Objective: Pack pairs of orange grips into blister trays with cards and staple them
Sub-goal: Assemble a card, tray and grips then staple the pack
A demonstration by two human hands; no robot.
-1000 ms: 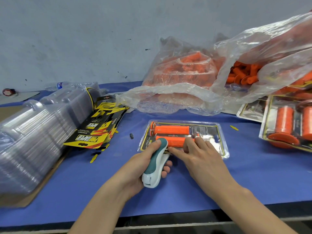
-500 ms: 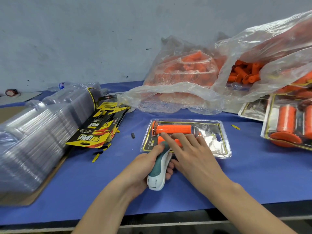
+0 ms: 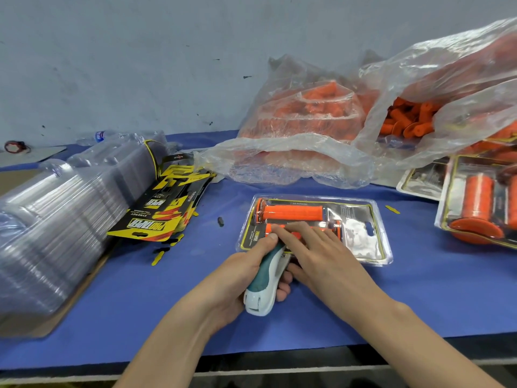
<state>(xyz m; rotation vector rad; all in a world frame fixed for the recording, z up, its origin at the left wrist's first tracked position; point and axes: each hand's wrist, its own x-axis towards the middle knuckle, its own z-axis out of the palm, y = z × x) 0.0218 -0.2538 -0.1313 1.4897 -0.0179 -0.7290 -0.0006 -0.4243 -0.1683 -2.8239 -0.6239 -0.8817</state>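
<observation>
At the left edge of the frame we note a tall stack of clear trays point(image 3: 56, 219) slumped on its side on brown cardboard. Printed cards point(image 3: 156, 219) in yellow and black lean against its right side.

Lower centre: the left hand point(image 3: 237, 281) grips a teal-and-white stapler point(image 3: 264, 287). The fingers are curled under the body and the thumb is laid along the top. The stapler's nose points at the near left edge of the blister tray point(image 3: 387, 256). We cannot tell whether it bites the rim, since the fingers of the other hand cover that spot.

Centre: the tray lies flat on the blue table point(image 3: 419, 298), just beyond both hands. A card point(image 3: 352, 214) sits inside it, along with two orange grips lying lengthwise. The upper grip point(image 3: 292, 212) is in full view. The lower grip point(image 3: 269, 228) is mostly covered.

Right of centre: the right hand point(image 3: 321, 256) comes in from the lower right. Its fingers point(image 3: 316, 239) are straight and close together, resting flat on the tray over the lower grip. The thumb is tucked beside the stapler.

Upper right: two clear plastic bags point(image 3: 302, 113) are heaped with loose orange grips against the grey wall.

Far right: filled packs point(image 3: 475, 203) lie overlapped, partly under the edge of the bags.
</observation>
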